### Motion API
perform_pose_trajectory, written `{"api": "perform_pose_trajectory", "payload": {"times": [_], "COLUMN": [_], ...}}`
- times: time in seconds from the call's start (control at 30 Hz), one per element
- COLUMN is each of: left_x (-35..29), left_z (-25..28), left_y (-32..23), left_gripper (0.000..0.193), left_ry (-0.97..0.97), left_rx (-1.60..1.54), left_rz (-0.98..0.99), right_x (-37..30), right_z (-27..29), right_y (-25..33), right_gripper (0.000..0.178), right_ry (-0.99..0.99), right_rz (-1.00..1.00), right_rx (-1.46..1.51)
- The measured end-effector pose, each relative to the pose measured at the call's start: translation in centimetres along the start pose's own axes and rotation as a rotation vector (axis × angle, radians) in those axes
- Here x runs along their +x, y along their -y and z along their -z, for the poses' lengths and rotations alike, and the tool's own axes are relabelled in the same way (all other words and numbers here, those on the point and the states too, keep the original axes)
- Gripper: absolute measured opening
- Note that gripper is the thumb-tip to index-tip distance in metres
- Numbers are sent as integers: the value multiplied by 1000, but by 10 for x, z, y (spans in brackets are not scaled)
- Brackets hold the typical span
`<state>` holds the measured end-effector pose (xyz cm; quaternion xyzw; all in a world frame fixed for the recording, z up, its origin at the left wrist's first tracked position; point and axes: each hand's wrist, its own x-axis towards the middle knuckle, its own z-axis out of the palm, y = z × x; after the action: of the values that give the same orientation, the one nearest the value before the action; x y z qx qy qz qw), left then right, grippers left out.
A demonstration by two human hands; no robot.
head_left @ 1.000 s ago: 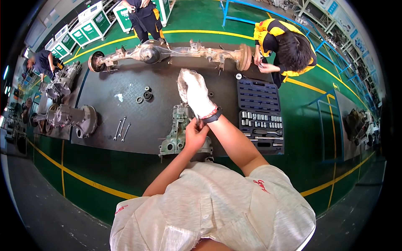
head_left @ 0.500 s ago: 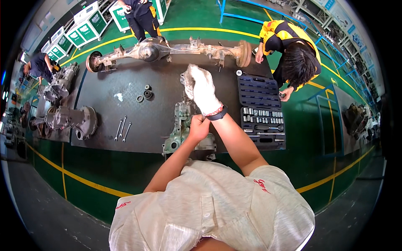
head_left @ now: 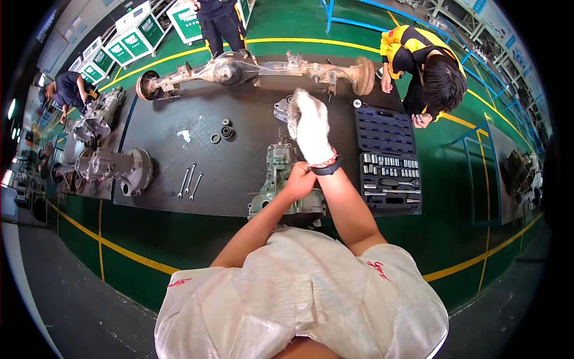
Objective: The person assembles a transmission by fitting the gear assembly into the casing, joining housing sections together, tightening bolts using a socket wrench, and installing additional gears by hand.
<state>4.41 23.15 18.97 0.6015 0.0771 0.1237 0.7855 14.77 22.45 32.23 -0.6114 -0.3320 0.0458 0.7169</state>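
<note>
My right hand (head_left: 311, 122) wears a white knitted work glove with a greyish, soiled palm side. It is raised over the bench, fingers stretched forward and nothing visible in them. A red bead bracelet (head_left: 326, 160) and a dark wristband (head_left: 329, 167) circle that wrist. My bare left hand (head_left: 301, 182) is closed against the underside of the right wrist, by the glove's cuff; its fingertips are hidden. Below both hands stands a greenish gearbox housing (head_left: 276, 170), partly covered by my arms. A grey metal cover piece (head_left: 281, 109) lies just beyond, beside the glove.
An open blue socket set case (head_left: 388, 134) lies at right, a person (head_left: 427, 72) leaning beside it. A rusty axle (head_left: 269, 69) spans the far edge. Several spanners (head_left: 190, 180) and dark rings (head_left: 226, 130) lie left, near a gearbox (head_left: 113, 167). Other people stand beyond.
The whole view has shifted, so the bench appears farther right. My left hand stays at my right wrist, and the gloved hand stays raised with slightly changed tilt.
</note>
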Motion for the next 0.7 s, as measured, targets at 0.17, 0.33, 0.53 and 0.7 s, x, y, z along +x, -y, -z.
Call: {"api": "perform_pose_trajectory", "payload": {"times": [0.17, 0.33, 0.53, 0.7], "left_x": [2, -9, -21, -15], "left_z": [9, -3, -33, -65], "left_y": [2, 1, -9, -24], "left_gripper": [26, 18, 39, 48], "left_ry": [100, 34, 20, 118], "left_rx": [243, 233, 365, 564], "left_rz": [-11, 69, -173, -193], "right_x": [-15, -46, -62, -61], "right_z": [11, 28, 58, 97], "right_y": [-2, 8, 26, 44], "right_gripper": [38, 24, 20, 21], "right_ry": [69, 237, 367, 282], "right_rz": [-195, -589, -805, -814], "right_rx": [270, 341, 553, 534]}}
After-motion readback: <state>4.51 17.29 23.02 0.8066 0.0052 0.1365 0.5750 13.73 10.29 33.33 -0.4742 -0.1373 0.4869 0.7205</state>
